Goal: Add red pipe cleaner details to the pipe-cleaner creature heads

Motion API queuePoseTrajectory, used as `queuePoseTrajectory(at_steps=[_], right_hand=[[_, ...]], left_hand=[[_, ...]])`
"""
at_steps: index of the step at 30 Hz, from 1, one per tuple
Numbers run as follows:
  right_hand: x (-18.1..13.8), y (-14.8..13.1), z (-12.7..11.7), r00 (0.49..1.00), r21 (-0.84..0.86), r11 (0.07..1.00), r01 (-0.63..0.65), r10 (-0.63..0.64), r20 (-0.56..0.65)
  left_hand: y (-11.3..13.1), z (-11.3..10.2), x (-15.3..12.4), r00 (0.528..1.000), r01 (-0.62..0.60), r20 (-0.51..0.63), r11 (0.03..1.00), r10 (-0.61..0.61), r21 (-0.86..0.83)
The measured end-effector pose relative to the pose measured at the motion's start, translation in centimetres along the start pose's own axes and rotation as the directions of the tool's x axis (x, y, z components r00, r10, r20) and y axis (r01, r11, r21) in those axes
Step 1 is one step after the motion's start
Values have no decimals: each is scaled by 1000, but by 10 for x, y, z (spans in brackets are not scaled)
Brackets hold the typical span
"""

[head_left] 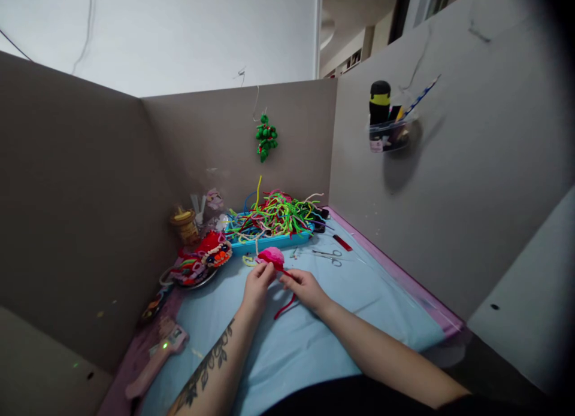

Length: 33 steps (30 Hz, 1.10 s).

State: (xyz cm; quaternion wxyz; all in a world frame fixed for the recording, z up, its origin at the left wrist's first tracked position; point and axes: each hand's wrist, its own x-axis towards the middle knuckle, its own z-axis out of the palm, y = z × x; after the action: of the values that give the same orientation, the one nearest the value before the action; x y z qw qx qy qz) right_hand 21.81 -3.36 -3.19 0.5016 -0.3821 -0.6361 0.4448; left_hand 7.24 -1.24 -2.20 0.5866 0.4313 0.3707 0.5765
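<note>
My left hand (257, 286) is closed around the base of a pink fuzzy pipe-cleaner piece (271, 256), held just above the light blue mat (359, 308). My right hand (305, 287) pinches a red pipe cleaner (286, 307) that runs from the pink piece and curls down onto the mat. Both hands are close together, in front of a blue tray (269, 241) heaped with pipe cleaners of several colours.
Scissors (329, 256) and a small red tool (342, 243) lie right of the tray. A plate of finished pipe-cleaner crafts (202, 259) and a thread spool (184, 222) sit at the left. A pink device (157, 356) lies near left. Cardboard walls surround the desk; a green ornament (266, 137) and a cup of pens (387, 128) hang on them.
</note>
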Motion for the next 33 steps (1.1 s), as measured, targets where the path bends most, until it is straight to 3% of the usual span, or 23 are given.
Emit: queuePoseTrajectory(at_steps=[4, 12, 18, 27, 33], right_hand=[[0, -2, -1, 998, -37, 999, 4, -7, -68], [2, -3, -1, 992, -92, 994, -51, 40, -120], [4, 4, 0, 994, -203, 978, -53, 33, -102], [5, 11, 1, 995, -306, 948, -89, 68, -80], [5, 14, 2, 992, -320, 941, -111, 87, -86]], left_hand=[[5, 2, -2, 999, 44, 5, 994, -43, -105], [13, 4, -2, 999, 29, 52, 959, -15, -282], [13, 9, -6, 993, 58, 114, 934, -18, -353], [11, 6, -4, 990, 118, 110, 928, -84, -353], [12, 4, -1, 992, 123, 46, 940, -114, -318]])
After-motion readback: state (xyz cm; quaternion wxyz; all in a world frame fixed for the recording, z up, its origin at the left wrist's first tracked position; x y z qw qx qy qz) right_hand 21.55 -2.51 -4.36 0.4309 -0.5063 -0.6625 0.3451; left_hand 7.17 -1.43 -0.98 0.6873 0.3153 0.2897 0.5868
